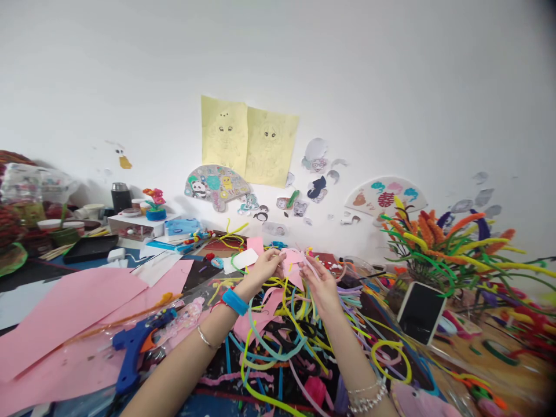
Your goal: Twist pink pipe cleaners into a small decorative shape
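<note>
Above the middle of the cluttered table, a small pink paper piece (293, 260) is held between my two hands. My left hand (268, 266) pinches its left edge, with a blue band on the wrist. The fingers of my right hand (319, 279) are closed on its right side, where a thin pale strip also shows. Beneath and around my hands lie tangled yellow, teal and purple pipe cleaners (299, 324) with more pink paper scraps (256, 324).
Large pink sheets (82, 307) and a blue glue gun (134, 347) lie at the left. A phone (421, 313) leans at the right before a bundle of colourful pipe cleaners (443, 237). A black flask (120, 198) stands back left, near the wall.
</note>
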Demonstrator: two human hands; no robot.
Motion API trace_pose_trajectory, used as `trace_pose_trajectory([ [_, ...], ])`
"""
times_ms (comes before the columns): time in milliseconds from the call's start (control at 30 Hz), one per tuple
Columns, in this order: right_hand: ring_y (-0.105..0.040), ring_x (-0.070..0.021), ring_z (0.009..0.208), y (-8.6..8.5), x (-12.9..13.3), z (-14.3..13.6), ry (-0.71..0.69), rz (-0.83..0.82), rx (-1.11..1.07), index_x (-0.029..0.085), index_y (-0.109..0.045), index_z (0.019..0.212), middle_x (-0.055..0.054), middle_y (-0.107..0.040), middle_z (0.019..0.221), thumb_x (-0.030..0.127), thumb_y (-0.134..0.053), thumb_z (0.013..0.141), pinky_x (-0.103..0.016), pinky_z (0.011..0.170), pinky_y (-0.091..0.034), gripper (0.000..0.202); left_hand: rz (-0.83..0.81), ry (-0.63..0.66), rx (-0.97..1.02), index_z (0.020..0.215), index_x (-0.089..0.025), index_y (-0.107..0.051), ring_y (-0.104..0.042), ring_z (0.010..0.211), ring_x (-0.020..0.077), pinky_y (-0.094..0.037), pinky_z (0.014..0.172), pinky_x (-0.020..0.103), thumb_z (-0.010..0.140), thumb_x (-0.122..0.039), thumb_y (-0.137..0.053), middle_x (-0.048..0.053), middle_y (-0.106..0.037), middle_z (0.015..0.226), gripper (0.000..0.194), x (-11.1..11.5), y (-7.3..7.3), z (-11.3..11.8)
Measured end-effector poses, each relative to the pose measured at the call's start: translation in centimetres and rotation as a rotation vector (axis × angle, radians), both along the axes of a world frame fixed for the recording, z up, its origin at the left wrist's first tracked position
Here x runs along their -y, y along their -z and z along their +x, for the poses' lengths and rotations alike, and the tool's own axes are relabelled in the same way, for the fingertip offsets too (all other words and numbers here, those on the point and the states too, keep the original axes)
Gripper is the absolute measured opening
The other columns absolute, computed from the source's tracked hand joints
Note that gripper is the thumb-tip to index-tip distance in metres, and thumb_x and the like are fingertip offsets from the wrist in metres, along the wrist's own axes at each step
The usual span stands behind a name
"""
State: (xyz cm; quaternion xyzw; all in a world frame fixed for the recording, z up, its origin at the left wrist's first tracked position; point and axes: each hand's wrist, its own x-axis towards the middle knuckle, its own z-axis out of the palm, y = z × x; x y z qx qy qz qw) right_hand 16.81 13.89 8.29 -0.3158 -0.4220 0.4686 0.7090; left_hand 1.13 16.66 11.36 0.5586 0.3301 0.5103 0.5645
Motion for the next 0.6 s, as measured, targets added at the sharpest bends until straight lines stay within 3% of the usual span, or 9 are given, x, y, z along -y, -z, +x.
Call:
trace_pose_trajectory([
  [200,-0.066,-0.0171,0.087,-0.3,0.2,-0.1,0.011,-0.007,-0.087,0.022,-0.069,0.093,-0.002,-0.070,0.089,0.024,-0.081,0.054,-0.030,0.080,-0.053,0.041,-0.044,0.042,0.154,0.073,-0.015,-0.054,-0.055,0.048,0.0076,-0.044,0.051,0.020,0.076,-0.035,-0.060,-0.003,-0.054,0.058,0.022,-0.6,0.3,-0.4],
  [367,-0.067,-0.0157,0.081,-0.1,0.1,-0.1,0.026,-0.027,-0.121,0.020,-0.068,0.088,-0.001,-0.071,0.083,0.023,-0.082,0.054,-0.029,0.079,-0.054,0.037,-0.094,0.163,0.252,0.074,-0.014,-0.057,-0.057,0.059,0.0094,-0.048,0.063,0.024,0.072,-0.027,-0.062,0.000,-0.057,0.067,0.015,-0.9,0.2,-0.9],
  [600,-0.066,-0.0167,0.088,0.2,-0.2,0.2,0.030,-0.026,-0.121,0.020,-0.067,0.091,-0.003,-0.071,0.088,0.022,-0.080,0.056,-0.028,0.080,-0.053,0.038,-0.070,0.259,0.275,0.074,-0.013,-0.059,-0.055,0.065,0.0100,-0.046,0.063,0.024,0.073,-0.036,-0.065,0.003,-0.059,0.075,0.024,-0.3,-0.2,-1.2],
])
